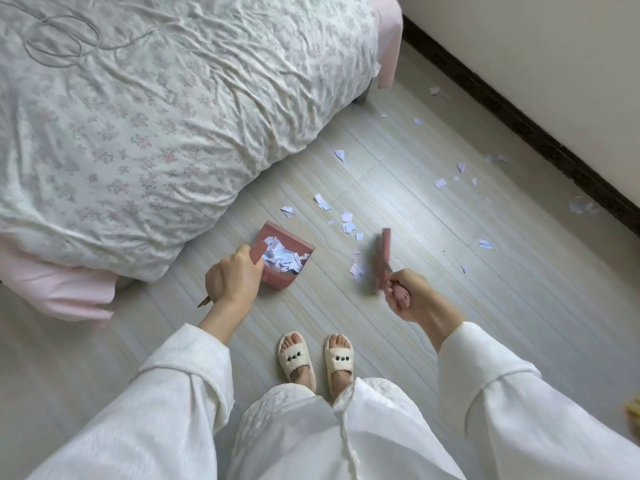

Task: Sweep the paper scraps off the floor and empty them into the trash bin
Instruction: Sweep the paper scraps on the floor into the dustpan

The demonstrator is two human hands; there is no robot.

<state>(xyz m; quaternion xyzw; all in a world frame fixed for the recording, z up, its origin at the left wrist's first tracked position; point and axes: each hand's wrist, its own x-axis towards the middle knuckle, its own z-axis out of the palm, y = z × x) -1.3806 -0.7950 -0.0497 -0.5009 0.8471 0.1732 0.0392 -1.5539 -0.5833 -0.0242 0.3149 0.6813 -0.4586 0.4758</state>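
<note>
My left hand [234,276] grips the handle of a pink dustpan [295,243], which holds a heap of white paper scraps [281,255]. My right hand [414,295] grips the handle of a pink hand brush [382,259], blurred, with its bristles low over the floor to the right of the dustpan. A few scraps [356,268] lie just left of the bristles. Several more paper scraps [347,221] are scattered over the floor beyond the brush and out toward the wall [441,182]. The trash bin is not in view.
A bed with a floral cover [145,126] fills the left and reaches close to the dustpan. A dark skirting board [540,140] runs along the wall at the right. My slippered feet [317,358] stand just behind the tools on the pale plank floor.
</note>
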